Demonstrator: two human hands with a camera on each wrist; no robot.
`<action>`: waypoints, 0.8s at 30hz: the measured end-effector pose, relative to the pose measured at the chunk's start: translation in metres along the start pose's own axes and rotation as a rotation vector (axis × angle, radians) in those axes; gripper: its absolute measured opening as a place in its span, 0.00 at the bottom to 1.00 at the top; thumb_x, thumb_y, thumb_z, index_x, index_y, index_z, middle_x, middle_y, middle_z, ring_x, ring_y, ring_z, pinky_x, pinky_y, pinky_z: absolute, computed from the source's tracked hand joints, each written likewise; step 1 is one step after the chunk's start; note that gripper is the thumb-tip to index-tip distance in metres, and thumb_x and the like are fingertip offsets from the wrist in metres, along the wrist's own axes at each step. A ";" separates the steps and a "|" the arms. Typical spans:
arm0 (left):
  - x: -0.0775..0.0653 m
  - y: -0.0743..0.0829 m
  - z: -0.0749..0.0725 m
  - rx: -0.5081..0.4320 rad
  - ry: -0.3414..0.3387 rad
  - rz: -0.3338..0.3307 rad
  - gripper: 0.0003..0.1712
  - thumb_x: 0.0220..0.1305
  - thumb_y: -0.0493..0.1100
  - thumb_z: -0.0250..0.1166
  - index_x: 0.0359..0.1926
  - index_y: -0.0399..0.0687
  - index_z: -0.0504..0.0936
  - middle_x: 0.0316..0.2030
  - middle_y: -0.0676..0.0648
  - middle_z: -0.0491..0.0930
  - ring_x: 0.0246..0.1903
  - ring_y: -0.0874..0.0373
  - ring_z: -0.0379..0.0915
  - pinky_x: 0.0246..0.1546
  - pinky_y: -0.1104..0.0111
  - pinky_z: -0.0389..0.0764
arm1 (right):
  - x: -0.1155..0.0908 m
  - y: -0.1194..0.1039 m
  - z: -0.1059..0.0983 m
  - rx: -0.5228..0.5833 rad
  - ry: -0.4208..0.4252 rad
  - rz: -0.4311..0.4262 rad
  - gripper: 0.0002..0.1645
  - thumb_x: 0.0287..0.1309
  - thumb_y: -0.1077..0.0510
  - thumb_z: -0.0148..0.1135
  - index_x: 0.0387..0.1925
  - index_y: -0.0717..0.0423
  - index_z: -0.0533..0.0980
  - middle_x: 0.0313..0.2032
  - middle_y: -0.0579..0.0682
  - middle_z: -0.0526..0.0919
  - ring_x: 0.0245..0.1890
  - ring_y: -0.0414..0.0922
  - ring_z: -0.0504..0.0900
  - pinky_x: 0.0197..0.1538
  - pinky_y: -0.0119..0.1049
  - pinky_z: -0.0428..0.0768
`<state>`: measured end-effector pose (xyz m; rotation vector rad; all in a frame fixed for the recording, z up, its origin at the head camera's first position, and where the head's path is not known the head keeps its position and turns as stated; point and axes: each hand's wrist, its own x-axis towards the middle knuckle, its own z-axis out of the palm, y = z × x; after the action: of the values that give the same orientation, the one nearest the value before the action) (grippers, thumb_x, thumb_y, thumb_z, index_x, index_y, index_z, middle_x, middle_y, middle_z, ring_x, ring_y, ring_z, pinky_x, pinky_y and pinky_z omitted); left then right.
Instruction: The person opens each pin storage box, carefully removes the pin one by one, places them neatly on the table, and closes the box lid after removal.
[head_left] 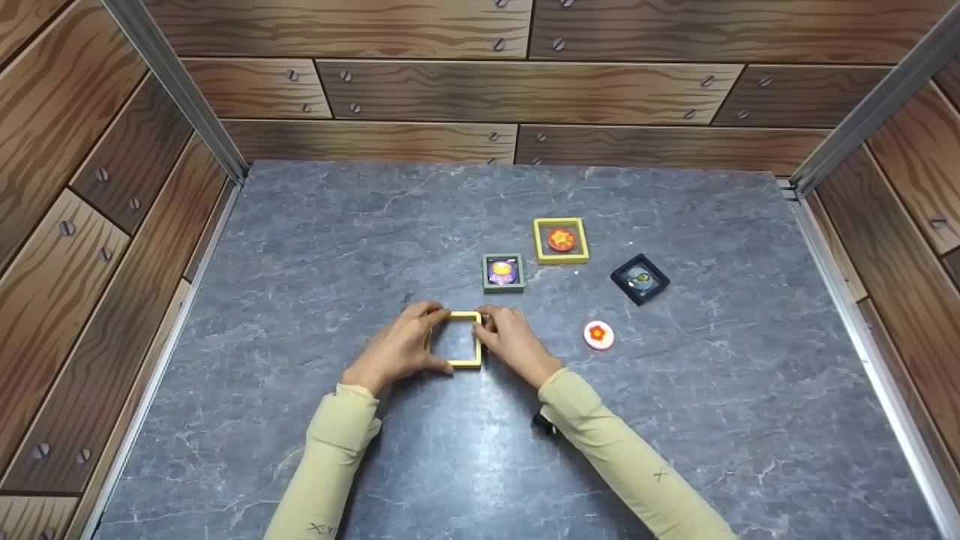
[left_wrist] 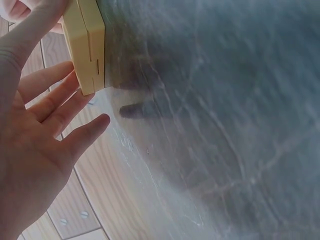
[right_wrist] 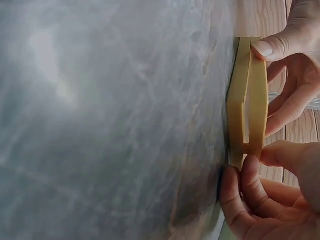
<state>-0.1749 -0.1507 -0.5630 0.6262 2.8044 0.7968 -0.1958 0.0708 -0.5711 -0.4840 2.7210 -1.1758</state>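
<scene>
Nearest me on my feed, two sleeves run in over the table [head_left: 480, 480]: the left sleeve [head_left: 330, 442] and the right sleeve [head_left: 622, 450], slanting inward. They end at the left hand [head_left: 405, 339] and the right hand [head_left: 519, 341], with the held frame [head_left: 466, 364] between them, in the near middle of the scene. I cannot tell whether it rests fully on the table.

The relation I judge decisive is the seam along the held frame's thin edge. The right wrist view shows its two halves with a narrow gap between them, and the right hand's fingers right at one end of it. The frame looks roughly square, so I get no useful long axis from above. It lies right of the left hand and left of the right hand. Both touch it, so neither is nearer.

The left hand grips the left side, thumb toward the near edge and fingers at the far one; one finger stands clear. The right hand pinches the right side near the far corner, thumb against one half and fingertips by the other.

Off to the right lies the disc [head_left: 598, 335]. Farther away are the dark frame [head_left: 625, 291], turned cornerwise, and the green frame [head_left: 504, 289]. Beyond them sits the far frame [head_left: 562, 260], then the plank wall [head_left: 450, 90].
</scene>
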 end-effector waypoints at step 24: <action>-0.001 0.007 -0.002 0.065 -0.030 -0.006 0.57 0.49 0.56 0.84 0.76 0.39 0.70 0.71 0.39 0.73 0.69 0.42 0.73 0.72 0.48 0.78 | 0.000 0.004 0.003 0.064 0.006 0.037 0.19 0.69 0.61 0.64 0.57 0.66 0.83 0.21 0.41 0.73 0.19 0.35 0.69 0.24 0.25 0.65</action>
<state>-0.1724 -0.1471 -0.5574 0.6348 2.8131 0.6921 -0.1954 0.0711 -0.5764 -0.4200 2.6759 -1.2523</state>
